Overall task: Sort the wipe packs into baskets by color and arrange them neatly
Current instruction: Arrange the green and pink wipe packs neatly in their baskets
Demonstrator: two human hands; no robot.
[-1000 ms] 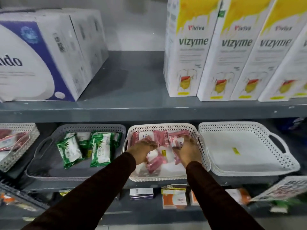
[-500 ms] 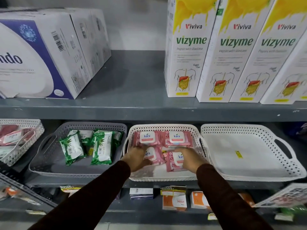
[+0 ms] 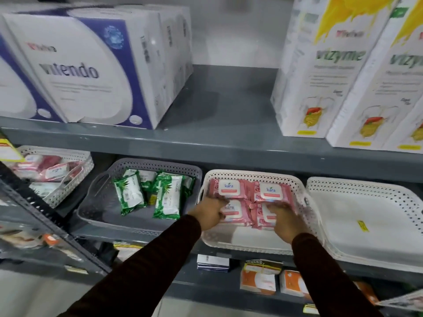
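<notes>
Spanning the view, the grey shelf (image 3: 229,154) carries four baskets in a row on its lower level. At the right end lies a white basket (image 3: 366,225) holding no packs, only a small yellow sticker (image 3: 363,226). Next to it, the cream basket (image 3: 251,241) holds four pink wipe packs (image 3: 249,202) laid flat in a two-by-two block toward its back edge, its front strip bare. Left of that, the grey basket (image 3: 137,213) contains the green wipe packs (image 3: 148,195), loosely leaning on each other near its back right corner. The far-left basket (image 3: 57,177) still holds a jumble of pink and pale packs. The left hand (image 3: 209,213) presses, fingers curled, on the front-left pink pack; the right hand (image 3: 286,216) lies with fingers spread over the front-right one, neither lifting anything. The pink group looks nearly squared; the green packs remain untidy, and the far-left mix seems unsorted, so much is left.
</notes>
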